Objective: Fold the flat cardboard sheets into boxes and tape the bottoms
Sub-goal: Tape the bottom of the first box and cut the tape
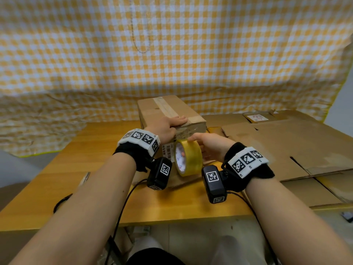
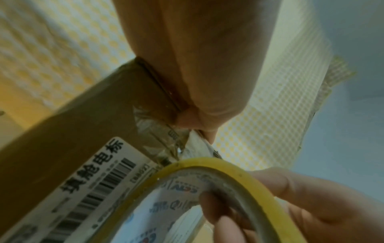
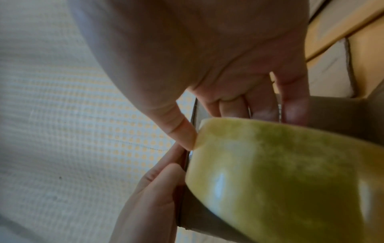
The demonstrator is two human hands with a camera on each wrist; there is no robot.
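A folded cardboard box [image 1: 162, 109] stands at the table's middle, with a tape strip along its top and a white barcode label [image 2: 93, 189] on its near face. My left hand [image 1: 171, 124] lies flat over the box's near top edge, fingers straight on top and the thumb [image 2: 193, 121] pressing the near face beside clear tape. My right hand [image 1: 203, 144] grips a yellow tape roll [image 1: 188, 157] held against that near face, fingers [image 2: 216, 218] through the core. In the right wrist view the roll [image 3: 290, 180] fills the lower right, with the left hand [image 3: 153, 197] beside it.
Flat cardboard sheets [image 1: 277, 146] cover the table's right half. The wooden table [image 1: 66, 178] shows bare wood on the left, with a thin object [image 1: 85, 178] lying there. A yellow checkered cloth [image 1: 172, 44] hangs behind. Black cables [image 1: 122, 203] trail off the front edge.
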